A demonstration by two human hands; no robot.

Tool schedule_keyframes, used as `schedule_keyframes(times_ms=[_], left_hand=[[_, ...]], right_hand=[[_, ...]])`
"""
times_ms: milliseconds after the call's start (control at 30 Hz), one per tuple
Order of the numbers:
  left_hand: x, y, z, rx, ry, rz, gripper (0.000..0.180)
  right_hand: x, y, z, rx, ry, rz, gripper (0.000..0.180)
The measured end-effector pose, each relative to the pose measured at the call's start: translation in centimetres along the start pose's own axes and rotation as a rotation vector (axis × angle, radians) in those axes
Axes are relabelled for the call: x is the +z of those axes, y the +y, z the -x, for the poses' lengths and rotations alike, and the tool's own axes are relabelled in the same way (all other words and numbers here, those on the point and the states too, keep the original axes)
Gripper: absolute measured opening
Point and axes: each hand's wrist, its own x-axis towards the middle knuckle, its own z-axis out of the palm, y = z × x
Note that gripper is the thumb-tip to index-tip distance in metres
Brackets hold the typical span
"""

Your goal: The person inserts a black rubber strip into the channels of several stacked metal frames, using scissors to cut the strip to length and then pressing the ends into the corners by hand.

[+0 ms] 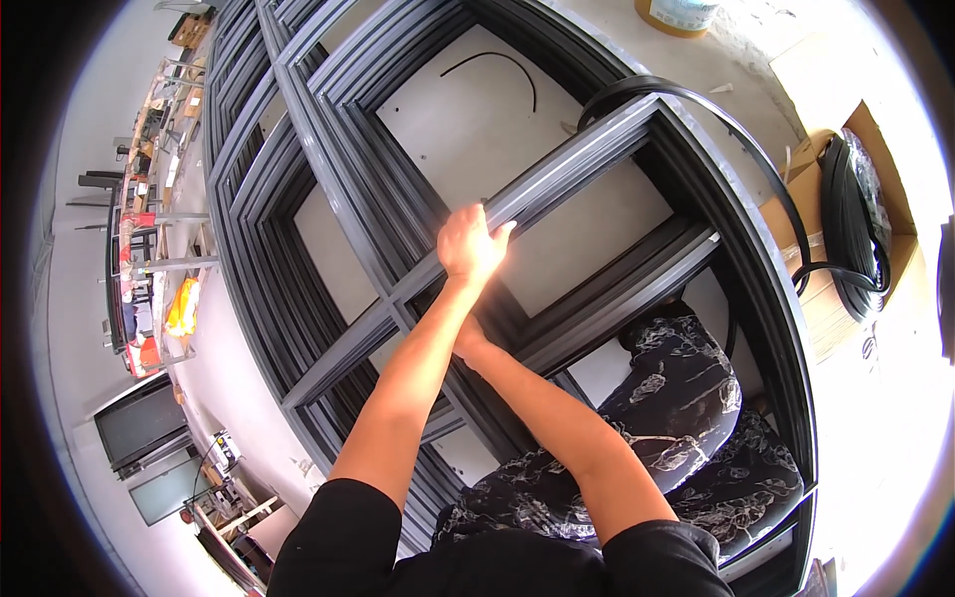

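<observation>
A stack of dark grey window frames (pixel 559 177), with crossbars dividing each one, spreads beneath my arms. My left hand (pixel 469 245) is closed over a grey crossbar of the top frame, its thumb sticking out along the bar. Lower down, my right hand (pixel 473 341) reaches in among the bars just below that crossbar. My left forearm and the bars hide its fingers, so what it touches does not show. A black rubber strip (pixel 741 129) loops over the frame's far right corner, some way from both hands.
An open cardboard box (pixel 900 189) at the right holds a coil of black strip (pixel 846 239). A short strip piece (pixel 507 57) lies on the floor inside the frames. A bucket (pixel 678 14) stands at the far right. Cluttered shelving (pixel 149 229) lines the left side. My knees are inside the frame.
</observation>
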Motion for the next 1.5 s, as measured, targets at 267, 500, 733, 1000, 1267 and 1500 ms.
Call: schedule_keyframes(times_ms=[267,500,733,1000,1267,1500], left_hand=[[-1.5,2.3,-4.0,-0.054,-0.371,-0.147,0.072],[-2.1,1.1,-5.1,0.030,-0.463,-0.038,0.065],[-5.7,-8.2,-0.8,0.065,-0.675,0.303,0.083],[-5.0,-14.6,6.8,0.055,-0.579,0.138,0.081],[-4.4,-14.9,5.3,0.056,-0.646,0.095,0.069],[-3.6,-14.2,4.9,-0.138,-0.742,0.266,0.057]], right_hand=[[-0.4,-0.4,0.4,0.078,0.103,0.034,0.052],[-1.3,0.5,1.6,0.204,0.039,-0.007,0.043],[-5.9,2.1,2.9,0.077,0.212,0.180,0.030],[-6.7,0.6,6.7,0.154,0.207,0.409,0.032],[-5.9,-0.9,7.6,0.122,0.148,0.421,0.031],[-6.4,-1.7,8.1,0.145,0.171,0.406,0.029]])
